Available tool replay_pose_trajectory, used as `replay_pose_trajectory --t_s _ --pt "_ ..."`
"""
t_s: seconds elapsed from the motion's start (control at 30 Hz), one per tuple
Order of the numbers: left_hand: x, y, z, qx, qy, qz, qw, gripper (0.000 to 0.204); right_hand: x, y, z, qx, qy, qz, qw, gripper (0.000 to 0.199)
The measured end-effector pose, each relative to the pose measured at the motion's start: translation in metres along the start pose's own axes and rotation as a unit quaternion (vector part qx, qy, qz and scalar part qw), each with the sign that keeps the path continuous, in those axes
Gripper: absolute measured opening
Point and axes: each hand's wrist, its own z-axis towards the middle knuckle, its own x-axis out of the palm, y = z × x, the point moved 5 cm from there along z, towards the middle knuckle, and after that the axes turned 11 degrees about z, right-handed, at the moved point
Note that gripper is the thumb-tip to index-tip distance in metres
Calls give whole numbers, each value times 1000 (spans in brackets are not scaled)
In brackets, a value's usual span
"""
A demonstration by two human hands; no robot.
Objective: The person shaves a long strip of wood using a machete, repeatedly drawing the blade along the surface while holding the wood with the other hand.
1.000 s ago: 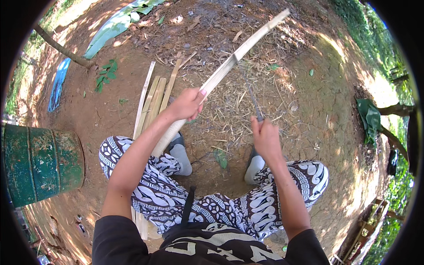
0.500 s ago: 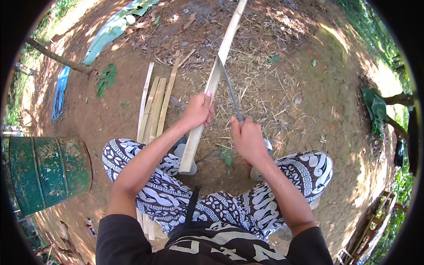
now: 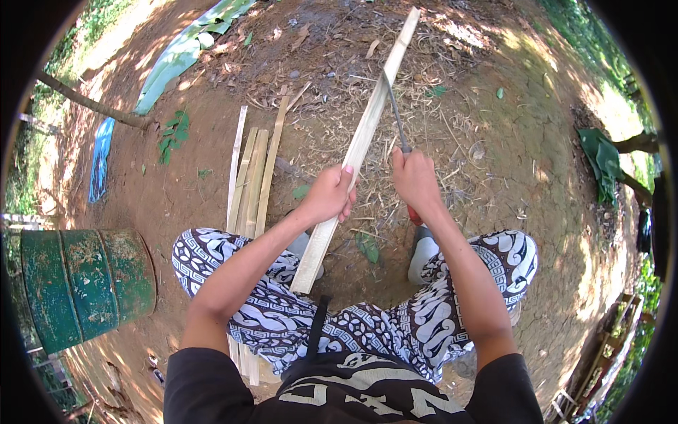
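Observation:
My left hand (image 3: 330, 193) is wrapped round a long pale bamboo slat (image 3: 366, 131), which slopes from between my knees up to the far right. In my right hand (image 3: 416, 178) is the handle of a knife (image 3: 395, 109); a bit of its red end shows below the fist. The narrow dark blade lies against the slat's right edge, well beyond my left hand, with its tip at the wood. A thin curl of wood sticks out to the left by the tip.
Several cut slats (image 3: 257, 162) lie on the ground left of my left hand. Shavings (image 3: 431, 127) litter the dirt ahead. A rusty green drum (image 3: 88, 283) lies at my left, near a blue plastic strip (image 3: 101, 159), a branch (image 3: 92, 104) and a long green leaf (image 3: 173, 67).
The knife and my right hand have moved away from me and right, the blade now farther along the slat. My left hand and the slat have shifted slightly right and nearer.

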Motion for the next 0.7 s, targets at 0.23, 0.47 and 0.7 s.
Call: replay_pose_trajectory --t_s 0.23,0.47,0.7 --pt "-18 2 -6 1 -45 28 999 41 9 -2 -30 -15 3 -14 1000 54" --pt "-2 -7 -39 -31 42 42 998 43 -19 -22 -1 -15 -68 -18 997 60" --pt "-9 -7 -58 -45 62 49 996 43 -41 -47 27 -14 -102 -54 993 61"
